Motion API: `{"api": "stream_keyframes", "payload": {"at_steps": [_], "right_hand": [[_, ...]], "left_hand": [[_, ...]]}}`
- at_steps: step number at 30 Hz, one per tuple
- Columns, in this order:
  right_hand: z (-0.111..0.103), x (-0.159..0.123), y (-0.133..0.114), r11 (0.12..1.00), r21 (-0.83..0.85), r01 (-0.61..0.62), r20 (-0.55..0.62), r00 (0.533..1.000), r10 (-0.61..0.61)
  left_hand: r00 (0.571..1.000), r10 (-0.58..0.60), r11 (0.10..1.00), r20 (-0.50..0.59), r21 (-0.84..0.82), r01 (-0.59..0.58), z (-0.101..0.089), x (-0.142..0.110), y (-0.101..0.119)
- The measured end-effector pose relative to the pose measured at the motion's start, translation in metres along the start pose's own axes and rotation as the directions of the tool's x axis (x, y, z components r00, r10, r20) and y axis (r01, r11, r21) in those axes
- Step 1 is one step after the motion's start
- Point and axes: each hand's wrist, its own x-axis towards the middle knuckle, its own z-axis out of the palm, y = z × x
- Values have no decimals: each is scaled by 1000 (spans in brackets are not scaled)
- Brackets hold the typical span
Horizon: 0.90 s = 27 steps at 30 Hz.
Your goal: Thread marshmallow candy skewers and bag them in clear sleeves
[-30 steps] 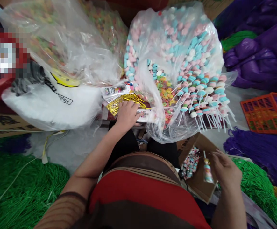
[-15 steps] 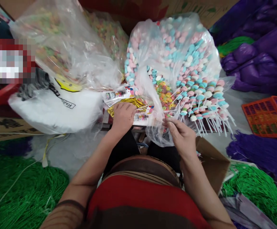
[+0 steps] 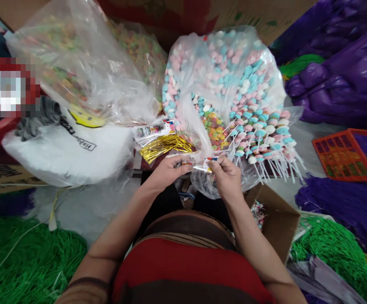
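A small printed plastic packet (image 3: 208, 164) is pinched at both ends in front of my body. My left hand (image 3: 170, 169) is closed on its left end, thumb on top. My right hand (image 3: 228, 174) grips the coloured right end between thumb and fingers. Just beyond my left hand lie gold twist ties (image 3: 163, 147) and a stack of similar packets (image 3: 153, 130). Past my right hand, ring-shaped gummies (image 3: 215, 131) show at the mouth of a clear bag. Candy skewers on white sticks (image 3: 265, 133) lie in rows to the right.
Large clear bags of gummy rings (image 3: 69, 71) and pastel candies (image 3: 221, 59) stand at the back. A white stuffed bag (image 3: 76, 154) is on the left. At right are a cardboard box (image 3: 280, 228), an orange crate (image 3: 338, 156) and purple sacks (image 3: 344, 80).
My left hand has moved off the gold twist ties onto a packet. My right hand has come left and now holds the packet's other end.
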Motion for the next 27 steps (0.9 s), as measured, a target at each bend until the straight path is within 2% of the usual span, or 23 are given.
{"api": "stream_keyframes", "payload": {"at_steps": [3, 5, 9, 11, 15, 22, 27], "right_hand": [[-3, -8, -2, 990, -141, 28, 36, 999, -23], [-2, -10, -4, 990, -144, 14, 61, 998, -5], [1, -11, -4, 991, 73, -115, 148, 984, 103], [0, -12, -1, 977, 141, -161, 140, 980, 141], [-5, -12, 2, 972, 124, -198, 92, 978, 188], [-8, -10, 2, 956, 227, -186, 160, 975, 151], [-7, -17, 0, 986, 97, -138, 106, 986, 128]], "left_hand": [[999, -4, 998, -51, 63, 8, 2, 1, -2], [998, 27, 986, -49, 164, -18, 1, 1, -3], [990, 136, 896, -29, 431, -111, -1, 0, 0], [986, 169, 854, -3, 500, -145, 0, -1, 1], [992, 125, 867, 35, 482, -126, 4, -4, -1], [998, 66, 890, 23, 451, -70, 7, -5, -8], [999, -24, 959, -44, 280, 35, 13, -6, -27]]}}
